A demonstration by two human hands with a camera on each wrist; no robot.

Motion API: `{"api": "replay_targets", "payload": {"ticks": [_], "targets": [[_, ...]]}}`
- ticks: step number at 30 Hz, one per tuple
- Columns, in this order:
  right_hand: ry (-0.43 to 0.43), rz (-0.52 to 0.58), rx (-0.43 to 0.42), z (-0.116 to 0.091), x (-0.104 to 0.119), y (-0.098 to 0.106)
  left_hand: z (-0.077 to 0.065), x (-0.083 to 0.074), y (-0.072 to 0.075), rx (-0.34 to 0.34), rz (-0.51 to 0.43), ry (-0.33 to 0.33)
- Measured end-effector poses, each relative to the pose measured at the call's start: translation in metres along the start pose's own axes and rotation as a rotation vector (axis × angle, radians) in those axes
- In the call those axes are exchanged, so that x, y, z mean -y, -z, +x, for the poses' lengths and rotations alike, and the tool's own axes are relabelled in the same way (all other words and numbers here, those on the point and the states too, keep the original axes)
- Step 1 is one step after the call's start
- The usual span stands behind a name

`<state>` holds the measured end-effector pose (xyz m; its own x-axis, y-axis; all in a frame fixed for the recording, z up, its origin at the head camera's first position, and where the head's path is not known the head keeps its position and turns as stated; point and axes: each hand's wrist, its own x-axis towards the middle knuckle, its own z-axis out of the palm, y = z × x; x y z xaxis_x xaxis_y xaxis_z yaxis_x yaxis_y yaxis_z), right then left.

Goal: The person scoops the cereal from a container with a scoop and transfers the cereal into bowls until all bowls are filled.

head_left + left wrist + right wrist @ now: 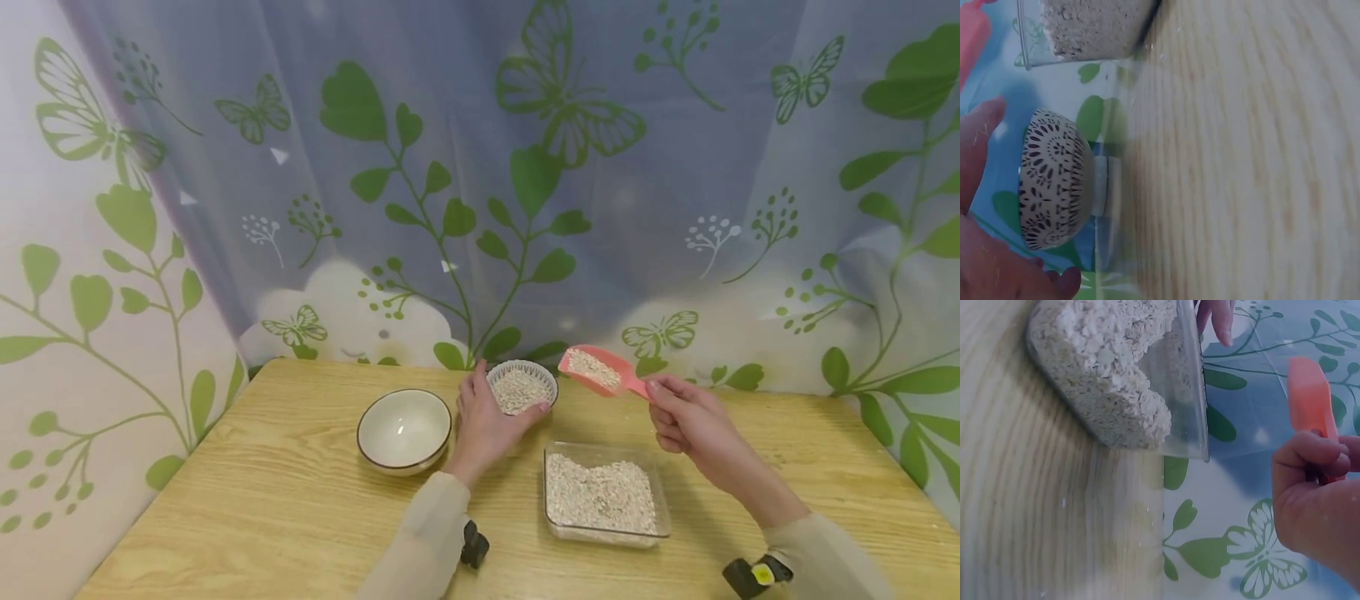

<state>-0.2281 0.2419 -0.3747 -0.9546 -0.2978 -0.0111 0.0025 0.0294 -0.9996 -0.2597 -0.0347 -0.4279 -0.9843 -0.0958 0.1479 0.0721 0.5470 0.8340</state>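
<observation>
My right hand grips the handle of a coral-pink scoop, raised above the table with oat flakes in it. In the right wrist view the scoop shows from its side. My left hand is spread beside a small black-patterned bowl that contains oats. Its thumb lies along the near side, other fingers at the left; whether they touch the bowl is unclear. A rectangular clear container of oats stands nearer, between the forearms.
To the left of my left hand stands a larger cream bowl with a dark rim and nothing in it. Everything rests on a wood-grain table. A curtain with green leaves and butterflies hangs behind the table. Stray flakes lie by the container.
</observation>
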Motion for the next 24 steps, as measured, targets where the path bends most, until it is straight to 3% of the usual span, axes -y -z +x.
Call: {"api": "replay_targets", "payload": {"ticks": [6,16,19,24], "targets": [[-0.013,-0.154,-0.084,0.01,0.004,-0.01,0.007,0.008,-0.006,0.062,0.005,0.036],[0.009,-0.346,-0.093,0.033,-0.001,-0.021,0.017,0.013,-0.009,0.128,0.06,0.038],[0.026,-0.478,-0.126,0.041,-0.003,-0.025,0.018,0.012,-0.008,0.151,0.067,0.042],[0.15,-0.72,-0.17,0.053,-0.005,-0.039,0.02,0.014,-0.009,0.161,0.073,0.039]]}}
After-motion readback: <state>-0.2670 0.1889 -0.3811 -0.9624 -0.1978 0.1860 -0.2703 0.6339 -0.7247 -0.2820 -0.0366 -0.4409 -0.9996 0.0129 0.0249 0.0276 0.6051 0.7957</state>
